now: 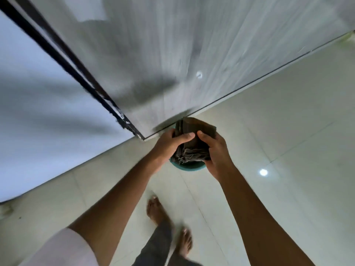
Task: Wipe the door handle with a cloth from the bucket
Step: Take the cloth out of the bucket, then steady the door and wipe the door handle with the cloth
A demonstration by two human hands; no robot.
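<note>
A folded dark brown cloth (pixel 194 139) with frayed edges is held between both my hands, just above a teal bucket (pixel 187 168) standing on the floor. My left hand (pixel 171 144) grips the cloth's left side with the thumb on top. My right hand (pixel 217 152) grips its right side. Only the bucket's near rim shows below the cloth. The grey door (pixel 172 54) rises directly behind the bucket. No door handle is in view.
A dark door frame edge (pixel 76 73) runs diagonally at the left, with a pale wall (pixel 38 112) beside it. Glossy pale floor tiles (pixel 288 131) spread around. My bare feet (pixel 169 223) stand below the bucket.
</note>
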